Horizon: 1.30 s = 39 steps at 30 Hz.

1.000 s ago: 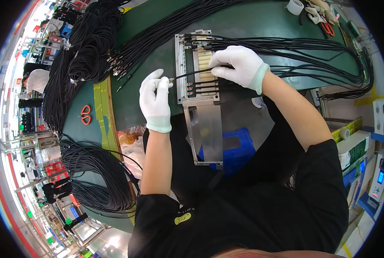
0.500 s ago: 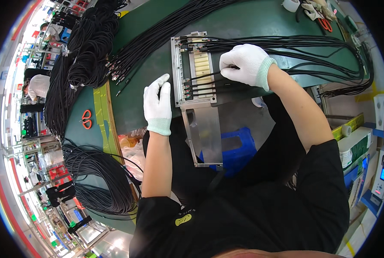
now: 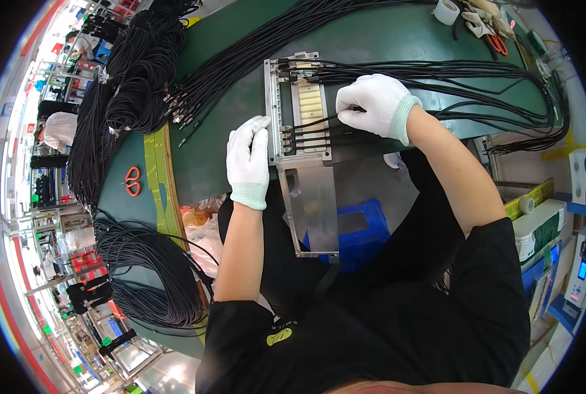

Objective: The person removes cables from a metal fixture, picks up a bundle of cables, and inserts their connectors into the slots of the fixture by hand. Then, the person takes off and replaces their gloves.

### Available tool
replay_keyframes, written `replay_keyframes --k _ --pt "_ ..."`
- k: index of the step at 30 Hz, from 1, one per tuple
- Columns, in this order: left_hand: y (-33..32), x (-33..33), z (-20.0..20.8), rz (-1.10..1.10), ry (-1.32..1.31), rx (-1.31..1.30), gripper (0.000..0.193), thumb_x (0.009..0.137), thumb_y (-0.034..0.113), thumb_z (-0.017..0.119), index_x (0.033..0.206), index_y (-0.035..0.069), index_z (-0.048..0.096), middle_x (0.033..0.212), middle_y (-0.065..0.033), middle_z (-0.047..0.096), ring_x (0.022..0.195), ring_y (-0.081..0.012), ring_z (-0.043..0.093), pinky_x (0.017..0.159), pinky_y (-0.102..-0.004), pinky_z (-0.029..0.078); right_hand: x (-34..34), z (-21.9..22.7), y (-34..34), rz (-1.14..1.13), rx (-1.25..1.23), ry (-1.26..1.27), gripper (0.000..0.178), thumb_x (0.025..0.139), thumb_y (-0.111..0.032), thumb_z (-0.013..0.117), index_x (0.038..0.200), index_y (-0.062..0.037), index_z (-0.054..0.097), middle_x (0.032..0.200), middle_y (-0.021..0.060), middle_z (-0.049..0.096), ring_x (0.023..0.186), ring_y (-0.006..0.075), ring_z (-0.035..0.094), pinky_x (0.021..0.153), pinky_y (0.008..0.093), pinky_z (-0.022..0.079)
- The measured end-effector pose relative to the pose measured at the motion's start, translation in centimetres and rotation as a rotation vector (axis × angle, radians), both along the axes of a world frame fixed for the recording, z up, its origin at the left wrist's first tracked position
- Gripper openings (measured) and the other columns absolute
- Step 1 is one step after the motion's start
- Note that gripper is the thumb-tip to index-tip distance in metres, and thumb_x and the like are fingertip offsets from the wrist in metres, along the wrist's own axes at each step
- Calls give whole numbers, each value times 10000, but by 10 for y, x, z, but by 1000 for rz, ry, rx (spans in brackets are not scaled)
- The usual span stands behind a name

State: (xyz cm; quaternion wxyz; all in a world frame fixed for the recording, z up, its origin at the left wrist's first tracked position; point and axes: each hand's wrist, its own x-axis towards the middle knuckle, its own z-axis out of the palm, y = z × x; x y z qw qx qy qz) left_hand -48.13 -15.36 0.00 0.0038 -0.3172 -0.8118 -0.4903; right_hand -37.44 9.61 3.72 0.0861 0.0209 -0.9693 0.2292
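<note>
Thin black cable (image 3: pixel 314 123) lies across silver slotted metal fixture (image 3: pixel 271 98); white-gloved right hand (image 3: pixel 376 107) pinches it just right of fixture. White-gloved left hand (image 3: pixel 247 159), fingers loosely parted, left of fixture. Cable probably light, springy; best held near fixture.

We see a green table (image 3: pixel 371 43) across the middle, a blue stool (image 3: pixel 356 247) on its near side, crowded shelving racks (image 3: pixel 53 212) at left, and pale floor (image 3: pixel 186 373) catching light near left.
</note>
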Motion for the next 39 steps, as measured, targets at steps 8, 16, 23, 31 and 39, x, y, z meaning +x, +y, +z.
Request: replay_keyframes --k 8,16,23,31,39 --pt "-2 1 2 46 -53 19 204 915 88 542 1052 30 682 1093 -112 678 1031 -256 597 951 -343 441 -1 -1 -5 -10 67 219 65 746 -140 638 751 -148 574 750 21 594 812 254 570 738 374 461" --pt "-5 -2 0 22 -57 15 217 922 117 532 1058 37 681 1090 -110 686 1047 -256 607 1030 -373 371 0 -2 -19 -26 205 342 147 675 -60 651 691 -136 526 700 5 535 787 226 549 696 357 440" --pt "5 10 6 -75 120 -109 311 852 194 660 1159 168 697 1316 -209 537 1227 -346 475 1059 -416 354 5 -3 -26 -2 212 316 124 682 -79 632 686 -139 524 694 7 531 773 222 542 694 355 433" --pt "20 28 19 -186 610 -559 497 817 473 653 1268 263 641 1390 -234 448 1281 -431 365 1078 -488 286 2 -6 -13 4 101 68 147 774 -267 701 806 -137 641 815 38 639 853 255 587 770 377 463" --pt "32 30 21 -157 551 -419 284 794 304 714 1076 290 739 1249 -90 591 1235 -366 444 1053 -458 321 1 -6 19 -78 57 213 141 783 -261 706 826 -131 673 811 63 659 821 298 610 770 406 485"
